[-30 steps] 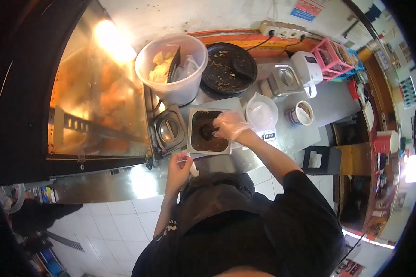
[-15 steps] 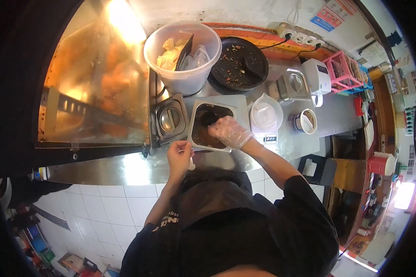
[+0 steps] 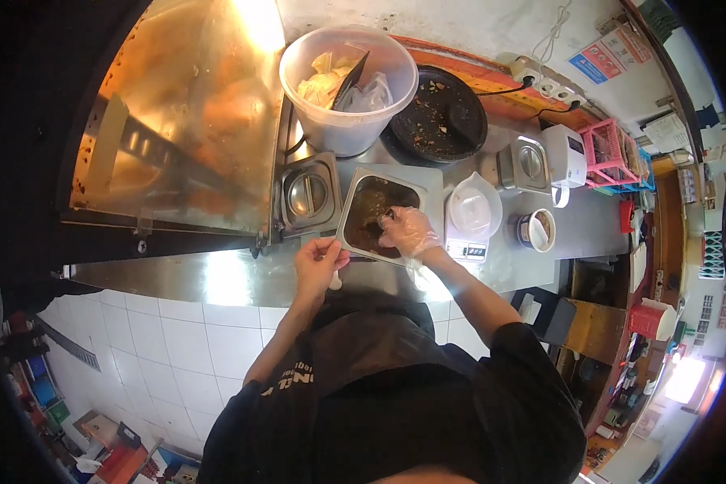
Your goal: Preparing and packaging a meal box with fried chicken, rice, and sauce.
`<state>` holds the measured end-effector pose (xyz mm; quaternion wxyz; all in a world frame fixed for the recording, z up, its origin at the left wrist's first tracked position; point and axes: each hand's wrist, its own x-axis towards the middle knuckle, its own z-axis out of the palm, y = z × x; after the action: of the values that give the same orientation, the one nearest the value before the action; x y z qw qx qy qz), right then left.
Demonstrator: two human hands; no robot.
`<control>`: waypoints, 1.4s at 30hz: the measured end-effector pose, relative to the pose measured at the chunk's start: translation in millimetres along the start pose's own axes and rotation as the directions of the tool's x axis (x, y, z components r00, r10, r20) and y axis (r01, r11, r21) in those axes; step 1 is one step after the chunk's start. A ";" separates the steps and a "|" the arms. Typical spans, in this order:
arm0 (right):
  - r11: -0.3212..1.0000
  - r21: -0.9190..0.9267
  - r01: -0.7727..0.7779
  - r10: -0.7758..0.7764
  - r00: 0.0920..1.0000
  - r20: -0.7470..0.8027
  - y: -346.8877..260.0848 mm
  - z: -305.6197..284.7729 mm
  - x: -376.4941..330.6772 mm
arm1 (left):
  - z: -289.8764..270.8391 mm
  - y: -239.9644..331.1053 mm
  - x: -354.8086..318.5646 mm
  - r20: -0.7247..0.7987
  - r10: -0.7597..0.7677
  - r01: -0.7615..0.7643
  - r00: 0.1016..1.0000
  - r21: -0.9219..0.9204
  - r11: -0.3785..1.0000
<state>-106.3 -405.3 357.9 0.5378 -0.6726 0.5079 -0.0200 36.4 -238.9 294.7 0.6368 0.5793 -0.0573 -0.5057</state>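
A rectangular metal food pan with brown, wet contents stands on the steel counter in front of me. Its near left corner is pinched between the fingers of my bare left hand. A small white piece shows below that hand. My right hand, in a clear plastic glove, reaches into the pan with its fingers curled. Something dark shows at the fingertips, too hidden to name. Left of the pan sits a lidded metal container.
Behind stand a clear plastic bucket with yellow pieces and bags, and a black round pan with crumbs. On the right are a white jug on a scale and a paper tub. A lit glass cabinet fills the left.
My gloved right hand has shifted toward the near right side of the pan, baring more of its contents. My left hand stays at the corner. The whole view has turned slightly.
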 end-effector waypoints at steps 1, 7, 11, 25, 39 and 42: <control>1.000 0.001 0.002 -0.002 1.000 0.003 6.9 7.3 4.5 | -3.0 -1.0 -0.1 -0.003 0.001 -0.001 1.000 0.001 1.000; 0.858 0.514 -0.024 0.049 0.998 -0.034 39.6 35.1 30.0 | -14.1 -3.4 -0.8 -0.036 0.013 -0.002 0.999 0.277 0.961; 0.813 0.577 -0.085 0.087 0.996 0.024 29.1 29.8 25.5 | -16.7 -5.7 0.8 -0.026 0.092 -0.080 0.995 0.295 0.952; 0.772 -0.354 0.528 -0.482 0.849 0.215 -5.4 -12.0 -32.3 | -15.7 -2.7 -1.9 -0.047 0.084 -0.069 0.995 0.261 0.963; 0.816 -0.331 0.475 -0.509 0.861 -0.019 4.6 -1.5 -3.5 | -13.4 -1.3 -3.6 -0.053 0.090 -0.075 0.995 0.234 0.969; 0.967 0.046 0.249 -0.248 0.968 -0.037 -2.9 1.8 19.4 | -14.8 -1.8 -2.3 -0.039 0.075 -0.062 0.996 0.267 0.962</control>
<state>-94.0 -418.0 349.2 0.5400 -0.7167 0.4272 -0.1104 44.0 -226.9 289.7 0.5719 0.6692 -0.1290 -0.4567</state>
